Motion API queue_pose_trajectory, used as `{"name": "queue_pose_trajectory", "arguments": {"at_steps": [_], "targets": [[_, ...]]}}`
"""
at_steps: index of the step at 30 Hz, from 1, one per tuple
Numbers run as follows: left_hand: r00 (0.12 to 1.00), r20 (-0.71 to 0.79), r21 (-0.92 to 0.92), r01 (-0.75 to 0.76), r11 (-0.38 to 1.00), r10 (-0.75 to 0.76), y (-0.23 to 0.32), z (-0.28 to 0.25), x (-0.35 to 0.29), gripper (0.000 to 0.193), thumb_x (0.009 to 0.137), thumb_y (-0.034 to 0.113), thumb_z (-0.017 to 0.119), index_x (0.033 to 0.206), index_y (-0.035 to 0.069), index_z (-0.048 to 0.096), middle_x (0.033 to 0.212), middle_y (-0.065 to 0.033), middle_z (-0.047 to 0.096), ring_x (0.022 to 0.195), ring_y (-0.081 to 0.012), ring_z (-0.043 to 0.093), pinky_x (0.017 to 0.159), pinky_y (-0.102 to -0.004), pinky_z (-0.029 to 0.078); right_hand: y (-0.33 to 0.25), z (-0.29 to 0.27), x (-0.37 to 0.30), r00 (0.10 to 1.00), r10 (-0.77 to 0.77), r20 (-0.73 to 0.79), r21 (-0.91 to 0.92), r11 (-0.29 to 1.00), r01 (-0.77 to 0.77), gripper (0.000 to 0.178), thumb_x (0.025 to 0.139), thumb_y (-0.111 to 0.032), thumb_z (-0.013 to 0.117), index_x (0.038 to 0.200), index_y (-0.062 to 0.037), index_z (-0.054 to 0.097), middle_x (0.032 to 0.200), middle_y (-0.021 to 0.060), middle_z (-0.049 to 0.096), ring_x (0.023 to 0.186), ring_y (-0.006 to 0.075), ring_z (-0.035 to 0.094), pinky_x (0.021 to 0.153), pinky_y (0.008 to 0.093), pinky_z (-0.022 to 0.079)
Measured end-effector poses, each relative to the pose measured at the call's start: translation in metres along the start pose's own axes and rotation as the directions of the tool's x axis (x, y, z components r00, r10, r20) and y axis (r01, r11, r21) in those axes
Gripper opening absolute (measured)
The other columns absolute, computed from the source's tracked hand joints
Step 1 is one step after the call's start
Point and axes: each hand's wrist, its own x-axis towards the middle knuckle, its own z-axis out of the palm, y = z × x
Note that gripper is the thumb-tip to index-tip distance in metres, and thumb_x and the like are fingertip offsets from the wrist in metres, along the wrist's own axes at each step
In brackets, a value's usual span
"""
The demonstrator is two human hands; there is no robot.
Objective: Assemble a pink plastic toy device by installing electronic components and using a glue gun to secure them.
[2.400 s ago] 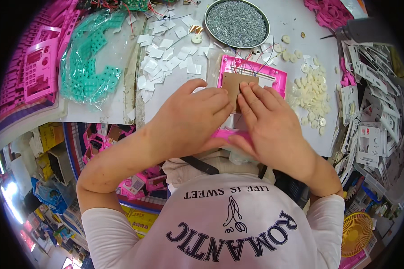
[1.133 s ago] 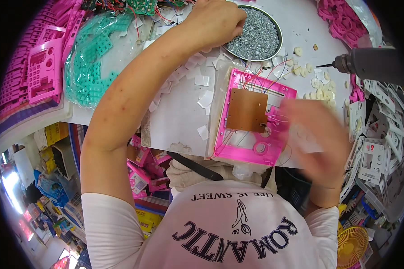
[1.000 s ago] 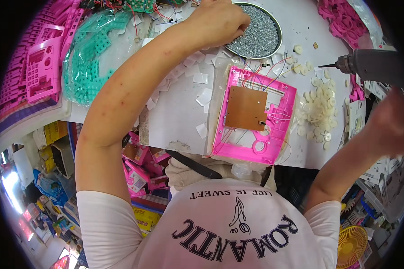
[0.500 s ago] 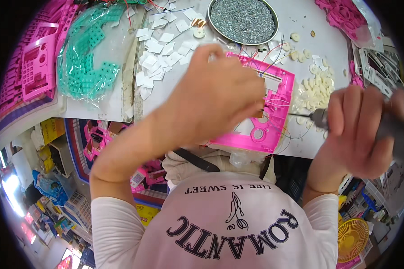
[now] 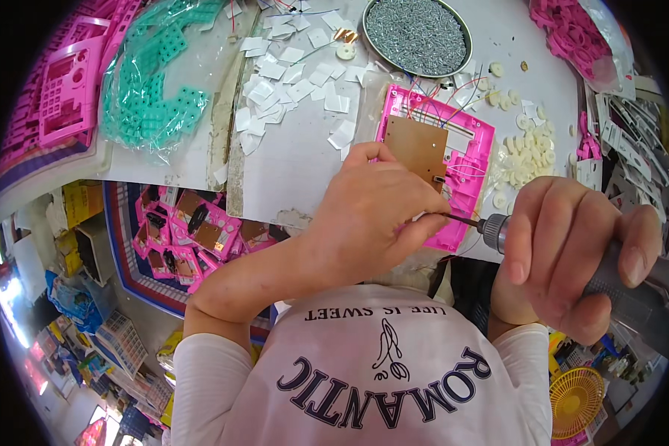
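A pink plastic housing (image 5: 464,167) lies on the table before me, with thin wires at its far end. A brown circuit board (image 5: 416,145) lies over its left part. My left hand (image 5: 383,204) reaches across the housing's near left side, thumb and forefinger pinched at the tip of a driver bit; whatever small thing they hold is hidden. My right hand (image 5: 572,249) grips a dark electric screwdriver (image 5: 494,230) with a silver collar. Its bit points left, meeting the left fingertips above the housing.
Beyond the housing stands a round metal bowl of screws (image 5: 418,37). White paper squares (image 5: 297,82) are scattered to the left, cream discs (image 5: 531,149) to the right. A bag of green keypads (image 5: 152,97) lies far left. Below the table edge, a crate (image 5: 145,279) holds pink assemblies (image 5: 201,230).
My left hand has moved back toward me, uncovering the board. The right hand has lowered and brought the screwdriver bit left to the left fingertips. The view has shifted slightly.
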Motion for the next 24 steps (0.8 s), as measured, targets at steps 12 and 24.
{"name": "queue_pose_trajectory", "arguments": {"at_steps": [12,24], "targets": [[0.989,-0.021,0.369,-0.131,0.920,0.149,-0.030,-0.052,0.018,0.028,0.074,0.010,0.081,0.100,0.011,0.069,0.102,-0.0064,0.069,0.094,-0.0269,0.063,0.096,-0.0457,0.041,-0.006,-0.031,-0.005,0.976,-0.093,-0.197,-0.403,0.915,0.006,0.050,0.095,-0.016,0.058,0.142,-0.0032,0.046,0.082,0.0026,0.055,0.072,0.0139,0.049,0.084,0.0387,0.050],[0.951,0.303,0.447,-0.206,0.871,0.069,-0.034,-0.048,0.010,0.041,0.071,0.013,0.081,0.109,0.011,0.066,0.120,-0.0057,0.064,0.116,-0.0288,0.057,0.106,-0.0512,0.038,0.022,-0.009,-0.037,0.990,0.143,0.010,-0.978,0.210,-0.020,0.068,0.071,-0.001,0.074,0.136,-0.0018,0.052,0.142,0.0207,0.052,0.134,0.0418,0.047,0.110,0.0515,0.039]]}}
